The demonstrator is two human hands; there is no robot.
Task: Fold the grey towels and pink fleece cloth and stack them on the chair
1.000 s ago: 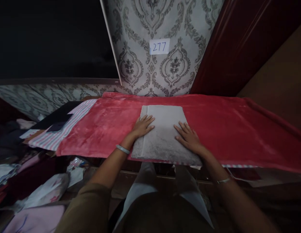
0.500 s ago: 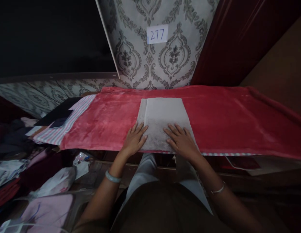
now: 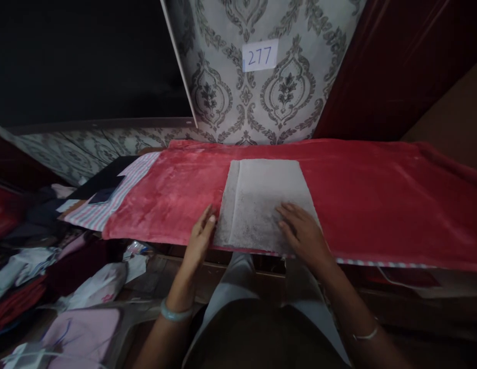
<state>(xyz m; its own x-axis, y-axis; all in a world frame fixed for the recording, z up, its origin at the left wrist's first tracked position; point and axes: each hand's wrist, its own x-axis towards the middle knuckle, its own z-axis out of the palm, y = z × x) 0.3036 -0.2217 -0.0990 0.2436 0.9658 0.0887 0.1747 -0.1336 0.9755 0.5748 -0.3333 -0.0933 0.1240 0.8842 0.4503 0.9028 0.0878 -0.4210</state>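
A grey, fuzzy-looking cloth (image 3: 261,189), folded into a rough rectangle, lies flat on a red plush blanket (image 3: 369,200). A crease runs down its left side. My left hand (image 3: 202,233) is just off the cloth's left edge, over the blanket, turned partly sideways with its fingers stretched out and nothing in them. Over the cloth's right part is my right hand (image 3: 303,230), fingers extended and holding nothing. Whether its fingertips touch the cloth I cannot tell.
Under the blanket's left end shows a striped cloth (image 3: 133,179) with a dark phone-like slab (image 3: 105,192) on it. A large dark screen (image 3: 92,61) stands back left. Clothes and bags (image 3: 100,284) are heaped at left, near a pink-seated chair (image 3: 82,330).
My left hand has come off the grey cloth to its left and turned sideways. My right hand still hovers over or rests on the cloth's right side. The view has shifted slightly left.
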